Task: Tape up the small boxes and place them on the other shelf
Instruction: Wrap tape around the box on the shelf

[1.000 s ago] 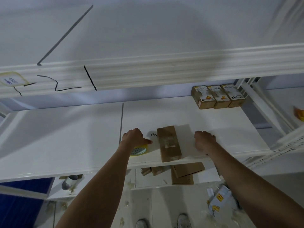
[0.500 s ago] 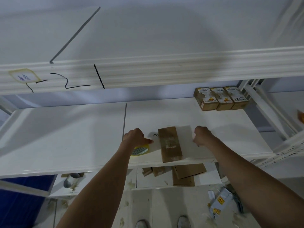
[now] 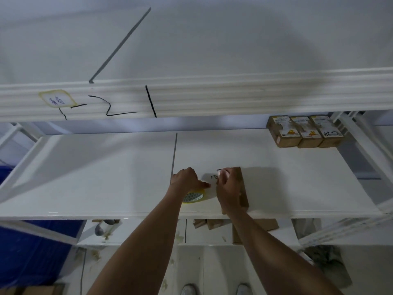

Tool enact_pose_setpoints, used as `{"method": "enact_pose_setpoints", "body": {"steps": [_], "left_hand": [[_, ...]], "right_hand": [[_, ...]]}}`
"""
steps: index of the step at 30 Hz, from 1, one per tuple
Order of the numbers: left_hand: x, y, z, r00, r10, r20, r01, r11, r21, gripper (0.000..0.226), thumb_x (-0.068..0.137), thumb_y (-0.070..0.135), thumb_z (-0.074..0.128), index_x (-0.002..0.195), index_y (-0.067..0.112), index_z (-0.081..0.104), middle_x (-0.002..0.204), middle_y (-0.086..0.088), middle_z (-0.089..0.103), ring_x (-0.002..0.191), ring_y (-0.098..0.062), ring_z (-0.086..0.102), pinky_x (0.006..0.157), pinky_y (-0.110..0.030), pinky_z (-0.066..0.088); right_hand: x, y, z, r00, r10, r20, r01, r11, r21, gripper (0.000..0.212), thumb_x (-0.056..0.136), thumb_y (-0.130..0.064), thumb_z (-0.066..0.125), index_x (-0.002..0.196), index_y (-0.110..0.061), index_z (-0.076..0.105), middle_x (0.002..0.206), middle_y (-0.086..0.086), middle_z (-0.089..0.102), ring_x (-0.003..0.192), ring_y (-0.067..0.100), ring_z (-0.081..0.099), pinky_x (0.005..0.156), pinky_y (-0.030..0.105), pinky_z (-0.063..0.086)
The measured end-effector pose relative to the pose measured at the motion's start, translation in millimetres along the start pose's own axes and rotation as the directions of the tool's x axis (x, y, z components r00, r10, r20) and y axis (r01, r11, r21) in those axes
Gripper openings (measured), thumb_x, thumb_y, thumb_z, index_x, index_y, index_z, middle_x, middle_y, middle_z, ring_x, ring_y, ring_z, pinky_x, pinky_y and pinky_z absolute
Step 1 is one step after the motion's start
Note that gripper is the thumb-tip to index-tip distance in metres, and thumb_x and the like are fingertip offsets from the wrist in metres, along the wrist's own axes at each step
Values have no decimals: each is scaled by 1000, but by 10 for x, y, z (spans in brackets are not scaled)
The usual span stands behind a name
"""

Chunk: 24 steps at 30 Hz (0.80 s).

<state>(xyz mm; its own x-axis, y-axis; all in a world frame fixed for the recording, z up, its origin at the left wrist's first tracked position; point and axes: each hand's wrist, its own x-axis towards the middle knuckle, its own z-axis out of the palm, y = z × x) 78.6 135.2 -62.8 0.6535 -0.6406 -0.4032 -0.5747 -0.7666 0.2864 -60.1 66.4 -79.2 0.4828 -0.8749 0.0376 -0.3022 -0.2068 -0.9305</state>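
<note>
Box (image 3: pixel 242 188) lies near the shelf (image 3: pixel 106 177) front edge under the right hand (image 3: pixel 228 189), fingers curled on it. Left hand (image 3: pixel 186 180) grips the tape roll (image 3: pixel 194 196) beside; shelf surface left is bare.

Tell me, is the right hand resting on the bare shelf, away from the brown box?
No, the right hand lies over the brown box, next to the left hand on the tape roll.
</note>
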Motion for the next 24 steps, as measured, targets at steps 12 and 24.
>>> {"method": "enact_pose_setpoints", "body": {"steps": [12, 24], "left_hand": [[84, -119, 27, 988, 3, 151, 28, 979, -202, 67, 84, 72, 57, 80, 6, 69, 75, -4, 62, 68, -18, 60, 66, -29, 44], [111, -145, 24, 989, 10, 149, 37, 952, -305, 41, 88, 53, 66, 71, 16, 62, 74, -2, 62, 70, -18, 62, 62, -25, 45]], "right_hand": [[142, 266, -163, 987, -159, 2, 159, 987, -1, 10, 89, -2, 68, 87, -10, 62, 85, 0, 67, 79, 11, 62, 70, 7, 43], [95, 304, -170, 982, -183, 41, 184, 983, -24, 5, 91, -7, 69, 91, -9, 73, 81, -3, 72, 75, 4, 65, 68, 6, 48]]}}
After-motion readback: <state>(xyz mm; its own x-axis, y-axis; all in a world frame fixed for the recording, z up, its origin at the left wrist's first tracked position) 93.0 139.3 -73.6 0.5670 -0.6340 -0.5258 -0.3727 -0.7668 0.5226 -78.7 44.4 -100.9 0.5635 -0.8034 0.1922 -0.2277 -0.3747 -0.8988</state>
